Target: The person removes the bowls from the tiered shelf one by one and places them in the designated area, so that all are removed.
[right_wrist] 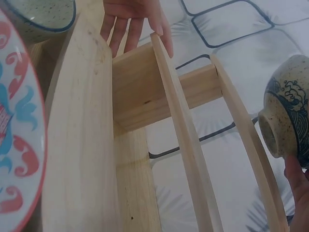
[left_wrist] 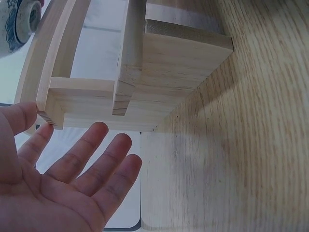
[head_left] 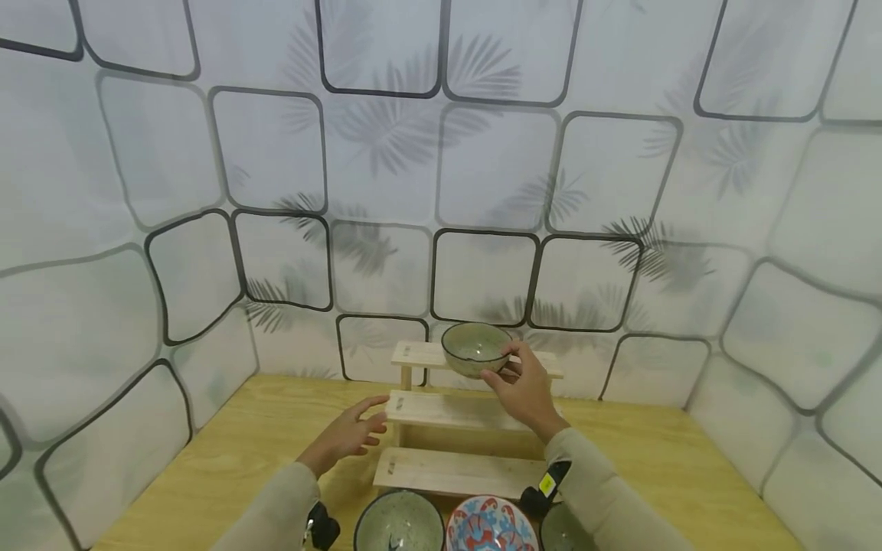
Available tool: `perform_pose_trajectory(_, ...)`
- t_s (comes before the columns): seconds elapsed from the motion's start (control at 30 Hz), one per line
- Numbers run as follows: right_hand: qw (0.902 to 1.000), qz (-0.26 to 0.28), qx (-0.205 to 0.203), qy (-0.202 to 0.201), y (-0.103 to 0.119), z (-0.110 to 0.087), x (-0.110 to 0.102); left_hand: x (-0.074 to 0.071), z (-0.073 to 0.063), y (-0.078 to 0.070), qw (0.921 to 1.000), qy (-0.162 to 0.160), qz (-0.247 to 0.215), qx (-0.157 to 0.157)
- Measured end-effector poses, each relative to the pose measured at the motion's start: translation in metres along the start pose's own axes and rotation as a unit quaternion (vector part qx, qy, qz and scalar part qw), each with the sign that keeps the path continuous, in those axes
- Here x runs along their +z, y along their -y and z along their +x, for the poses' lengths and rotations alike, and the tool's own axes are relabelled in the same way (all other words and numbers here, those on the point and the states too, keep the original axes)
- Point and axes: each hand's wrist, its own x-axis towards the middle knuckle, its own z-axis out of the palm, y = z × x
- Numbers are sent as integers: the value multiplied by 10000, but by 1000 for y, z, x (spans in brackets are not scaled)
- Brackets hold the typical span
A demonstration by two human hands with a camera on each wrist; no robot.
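A speckled grey-green bowl (head_left: 475, 346) with a dark rim is upright over the top board of a three-tier wooden stand (head_left: 462, 474). My right hand (head_left: 527, 386) holds its right side between thumb and fingers. The right wrist view shows blue patterns on the bowl's outside (right_wrist: 289, 106), with a small gap between its foot and the top board. My left hand (head_left: 347, 435) is at the left end of the middle board. Its thumb and index fingertips touch that end, while the other fingers (left_wrist: 113, 162) spread loosely below, holding nothing.
In front of the stand are a green bowl (head_left: 400, 524), a red, blue and white patterned dish (head_left: 491, 526) and another green bowl (head_left: 561, 532), partly hidden by my right sleeve. A wooden table (head_left: 207, 467) lies beneath. Patterned cloth walls (head_left: 386, 268) stand behind and at both sides.
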Motion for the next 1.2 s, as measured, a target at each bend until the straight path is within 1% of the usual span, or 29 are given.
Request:
perform_pose_trajectory(0.13, 9999, -9, -165, -50, 3, -9, -13, 1, 1, 0, 10000, -3, 27, 6)
perform_pose_trajectory(0.33, 9998, -154, -82, -3, 8, -24, -32, 2, 1, 1, 10000, -37, 18, 6)
perform_pose_trajectory(0.57, 9983, -151, -556, -66, 10, -44, -55, 3, 1, -2, 10000, -80, -22, 29)
perform_pose_trajectory(0.77, 9967, -317, -739, -149, 12, -62, -72, 4, 1, -4, 10000, -44, -35, 18)
perform_pose_trajectory(0.9, 9975, -85, -686, -167, 14, -76, -82, 2, -1, -5, 10000, -22, -6, 26)
perform_pose_trajectory(1.03, 9986, 131, -473, -206, 17, -91, -90, 1, -1, -4, 10000, -21, 32, -29)
perform_pose_trajectory(1.2, 9988, -16, -242, -435, 15, -113, -108, 1, -1, -3, 10000, -11, 57, -24)
